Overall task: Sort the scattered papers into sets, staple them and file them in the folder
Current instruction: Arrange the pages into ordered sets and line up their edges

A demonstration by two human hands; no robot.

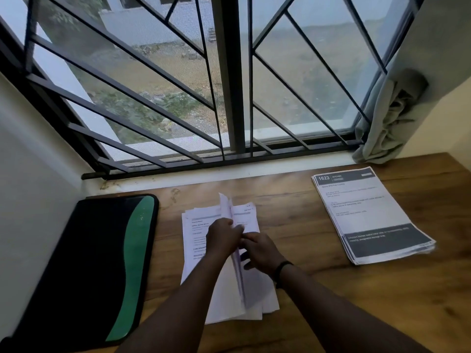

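A loose pile of white printed papers (198, 250) lies in the middle of the wooden desk (305, 238). A few sheets (226, 207) stand up on edge from the pile between my hands. My left hand (223, 236) grips these raised sheets from the left. My right hand (262, 250), with a dark wristband, pinches the same sheets from the right. A second stack of papers (372, 215) with dark header and footer bands lies flat at the right. A black and green folder (102, 263) lies closed at the left. No stapler shows.
The desk sits against a barred window (229, 85) with a white sill (229, 171). A grey curtain (392, 110) hangs bunched at the back right corner. A white wall (30, 174) borders the left side by the folder.
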